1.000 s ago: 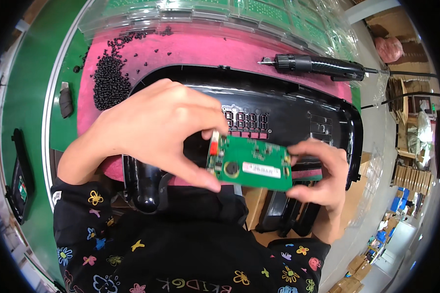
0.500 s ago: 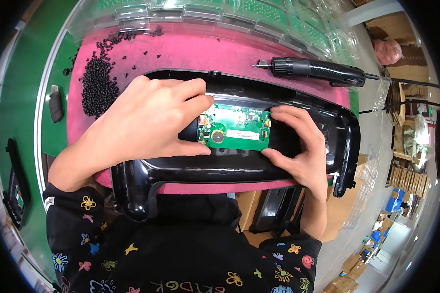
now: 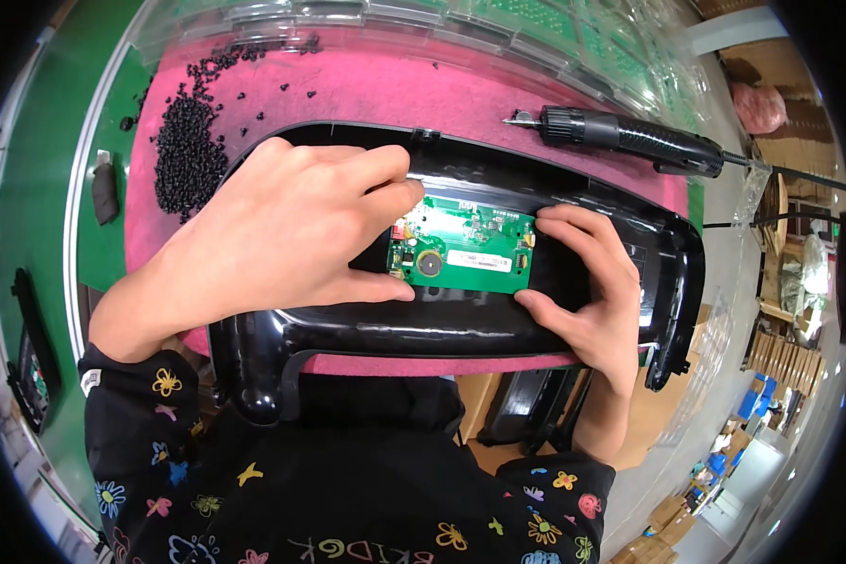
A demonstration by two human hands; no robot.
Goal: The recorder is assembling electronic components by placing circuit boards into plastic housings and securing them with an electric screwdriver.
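A green circuit board (image 3: pixel 475 240) with a white label and a round buzzer lies over the middle of a glossy black plastic housing (image 3: pixel 395 331). My left hand (image 3: pixel 320 226) grips the board's left end, fingers at the far corner and thumb at the near one. At the opposite end my right hand (image 3: pixel 597 277) pinches the board between fingertips and thumb, again by its far and near corners. Whether the board rests fully on the housing I cannot tell. The housing lies on a pink mat (image 3: pixel 357 80).
A black electric screwdriver (image 3: pixel 630 136) lies beyond the housing at the right, its cord running rightward. A heap of small black screws (image 3: pixel 186 155) sits at the far left, with a few scattered nearby. Clear plastic trays (image 3: pixel 423 28) line the back. Another black housing (image 3: pixel 33 367) stands at the left.
The view has shifted slightly, so the housing, board and screwdriver appear a little further right. Both hands keep the same grip on the board.
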